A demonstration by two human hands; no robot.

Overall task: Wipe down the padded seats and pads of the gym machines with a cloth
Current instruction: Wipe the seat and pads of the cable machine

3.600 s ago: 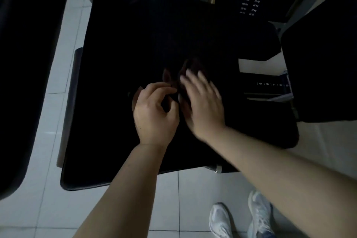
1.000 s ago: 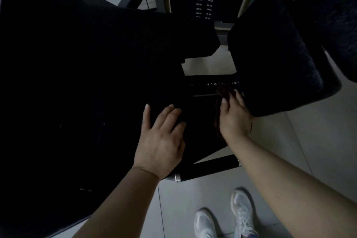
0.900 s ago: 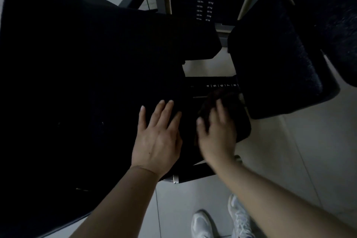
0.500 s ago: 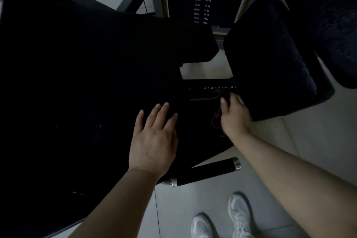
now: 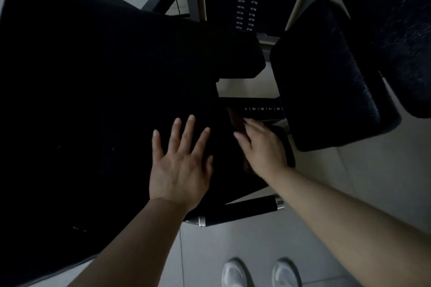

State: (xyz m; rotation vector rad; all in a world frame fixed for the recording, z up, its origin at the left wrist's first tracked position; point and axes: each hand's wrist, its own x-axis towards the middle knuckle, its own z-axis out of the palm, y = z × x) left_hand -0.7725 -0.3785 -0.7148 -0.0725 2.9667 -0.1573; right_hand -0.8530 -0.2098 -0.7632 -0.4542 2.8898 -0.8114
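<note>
The left hand [image 5: 179,168] lies flat on the big black seat [image 5: 93,100], its fingers straight and spread wide, near the seat's right edge. Just right of the seat, the right hand [image 5: 262,147] presses a dark cloth [image 5: 235,119] onto a small pad [image 5: 285,144], fingers laid fairly straight over it; the cloth shows dimly past the fingertips. Beyond it a scale [image 5: 262,108] reads 5 to 8. A handle [image 5: 242,211] juts out below the seat's right corner, above 2 white shoes [image 5: 261,272].

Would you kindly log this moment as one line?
left hand: flat on large pad | right hand: pressing dark cloth on small pad | stage: wiping
</note>
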